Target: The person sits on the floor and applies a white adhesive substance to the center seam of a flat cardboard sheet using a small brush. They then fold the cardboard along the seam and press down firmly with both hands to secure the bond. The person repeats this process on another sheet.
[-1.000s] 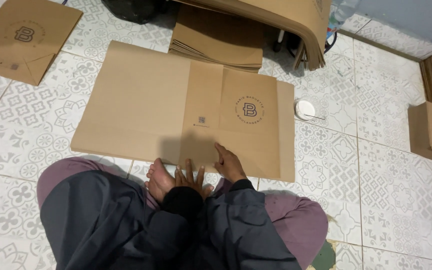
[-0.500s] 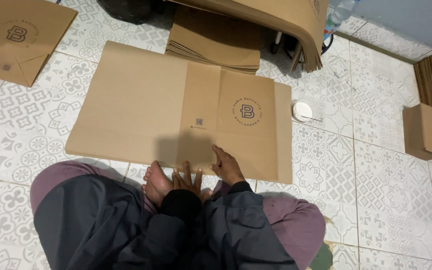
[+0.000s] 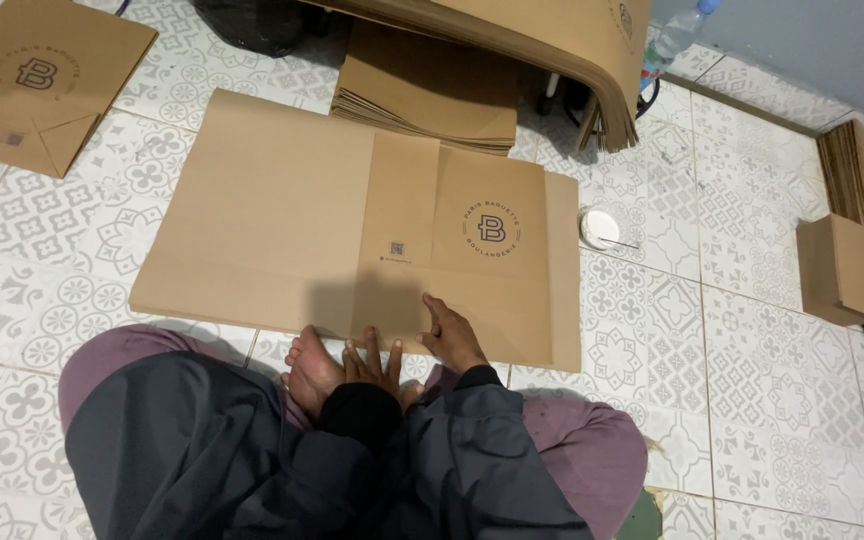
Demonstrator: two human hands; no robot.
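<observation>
1. The right hand [image 3: 452,336] lies flat, palm down, on the near edge of the flattened cardboard sheet [image 3: 282,220], fingers loosely spread and gripping nothing.
2. The left hand [image 3: 377,362] sits just left of it at the same near edge, fingers spread and pressed down on the sheet's rim; its wrist and palm are hidden by a dark sleeve.
3. A bare foot [image 3: 310,368] rests against the left hand, touching the sheet's near edge; the legs are folded under purple and dark cloth.
4. The sheet lies flat on the patterned tile floor [image 3: 752,380], creased into panels, with a round printed emblem on the panel to the right.
5. Beyond the sheet's far edge lies a stack of flat cardboard blanks [image 3: 430,90], partly covered by a bent bundle of cardboard [image 3: 552,40] that is cut off at the top.
6. A folded brown bag [image 3: 37,75] lies far left of the sheet.
7. Right of the sheet sit a small white round lid [image 3: 597,228] and, farther off, a small closed cardboard box [image 3: 840,268]; its contents cannot be seen.
</observation>
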